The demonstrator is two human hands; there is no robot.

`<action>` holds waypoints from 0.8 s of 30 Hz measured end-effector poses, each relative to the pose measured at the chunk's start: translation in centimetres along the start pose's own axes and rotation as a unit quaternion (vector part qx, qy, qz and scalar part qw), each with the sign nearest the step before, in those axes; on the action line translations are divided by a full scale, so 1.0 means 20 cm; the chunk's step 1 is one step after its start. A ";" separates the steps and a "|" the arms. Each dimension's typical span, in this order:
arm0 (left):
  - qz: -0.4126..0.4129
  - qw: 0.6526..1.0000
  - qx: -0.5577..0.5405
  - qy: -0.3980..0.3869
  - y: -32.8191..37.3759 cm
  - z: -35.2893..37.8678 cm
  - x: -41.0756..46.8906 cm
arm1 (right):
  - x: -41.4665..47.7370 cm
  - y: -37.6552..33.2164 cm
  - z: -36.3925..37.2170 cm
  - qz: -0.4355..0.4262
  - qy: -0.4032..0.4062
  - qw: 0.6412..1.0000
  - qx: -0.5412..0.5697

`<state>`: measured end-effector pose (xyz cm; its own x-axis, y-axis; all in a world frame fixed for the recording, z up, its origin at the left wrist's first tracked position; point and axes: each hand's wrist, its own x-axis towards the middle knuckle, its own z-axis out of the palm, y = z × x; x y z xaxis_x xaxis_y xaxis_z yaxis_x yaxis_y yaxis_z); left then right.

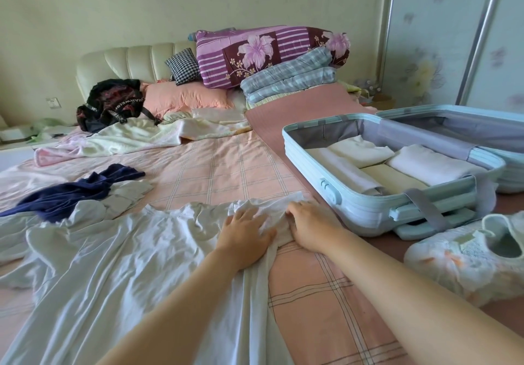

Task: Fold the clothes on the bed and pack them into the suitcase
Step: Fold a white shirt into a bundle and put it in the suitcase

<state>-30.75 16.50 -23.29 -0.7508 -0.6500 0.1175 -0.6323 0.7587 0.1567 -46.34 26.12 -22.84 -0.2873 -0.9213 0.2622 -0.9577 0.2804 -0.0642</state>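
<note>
A white garment lies spread and creased across the near part of the bed. My left hand presses flat on its bunched right sleeve, fingers apart. My right hand rests beside it on the sleeve's edge, fingertips touching the cloth; whether it grips the cloth I cannot tell. A light blue suitcase lies open on the right, with several folded white and cream clothes inside. A navy garment lies crumpled over white cloth at the left.
A pale fluffy garment lies at the right, in front of the suitcase. Folded quilts, pillows and a black bag sit at the headboard. A crumpled pale blanket lies behind the pink checked sheet.
</note>
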 end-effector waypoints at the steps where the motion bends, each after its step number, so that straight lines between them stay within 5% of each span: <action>1: 0.014 1.000 -0.015 -0.001 0.02 -0.01 0.00 | 0.00 -0.01 0.00 0.027 -0.010 0.999 -0.020; 5: 0.024 0.997 -0.032 -0.071 0.08 0.03 -0.02 | -0.02 -0.03 -0.06 0.094 -0.011 0.995 -0.044; 10: 0.000 0.999 0.004 0.042 0.11 0.09 0.01 | -0.07 0.00 -0.14 0.118 -0.032 0.984 -0.133; 13: 0.007 0.998 -0.022 -0.051 0.16 0.08 0.01 | -0.04 -0.03 -0.14 0.140 -0.107 0.972 -0.155; 15: 0.025 0.994 -0.041 -0.101 0.16 0.09 0.01 | -0.01 -0.08 -0.16 0.117 -0.089 0.972 -0.183; 17: 0.049 0.994 -0.082 -0.060 0.12 0.08 0.01 | 0.01 -0.11 -0.15 0.009 -0.039 0.981 -0.189; 19: 0.046 0.995 -0.094 -0.003 0.05 0.05 0.00 | 0.01 -0.14 -0.13 -0.079 -0.080 0.990 -0.080; 21: 0.017 0.997 -0.068 0.018 -0.06 0.02 -0.02 | 0.02 -0.19 -0.10 -0.044 -0.158 0.986 -0.017; 24: -0.034 0.996 -0.069 0.034 -0.26 -0.02 -0.09 | 0.10 -0.28 -0.10 0.010 -0.158 0.976 -0.149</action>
<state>-26.12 13.71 -23.82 -0.6890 -0.7053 0.1668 -0.6460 0.7021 0.2996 -41.62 23.22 -20.04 -0.3410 -0.9388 -0.0492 -0.9187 0.3217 0.2289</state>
